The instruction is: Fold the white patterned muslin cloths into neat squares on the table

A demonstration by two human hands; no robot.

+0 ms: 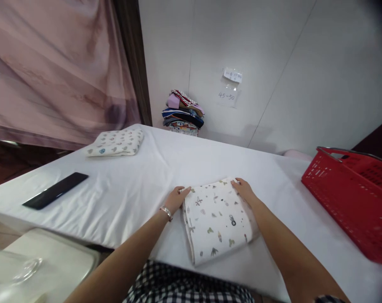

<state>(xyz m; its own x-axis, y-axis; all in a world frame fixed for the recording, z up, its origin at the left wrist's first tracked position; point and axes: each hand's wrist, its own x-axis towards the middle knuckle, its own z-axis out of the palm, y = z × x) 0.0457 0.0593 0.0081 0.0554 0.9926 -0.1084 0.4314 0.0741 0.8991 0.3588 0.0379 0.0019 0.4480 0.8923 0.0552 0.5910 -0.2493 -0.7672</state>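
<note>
Left hand [174, 200]: thumb lay on the folded cloth [216, 216], upper left corner; pinching or resting, I couldn't tell.
Right hand [246, 191]: fingers bent at its upper right corner, grip equally unclear.
Layers: sat lower centre of frame; even tension between corners seemed best for keeping them flush.
Red basket [342, 202]: stood well apart, frame right.

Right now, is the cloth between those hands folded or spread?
Folded: the cloth is a compact, thick bundle, layers showing along its left edge.

Home or workroom, unclear: pink curtain [61, 63], sheeted table [191, 160], clothes stack [182, 114], wall labels [227, 97].
</note>
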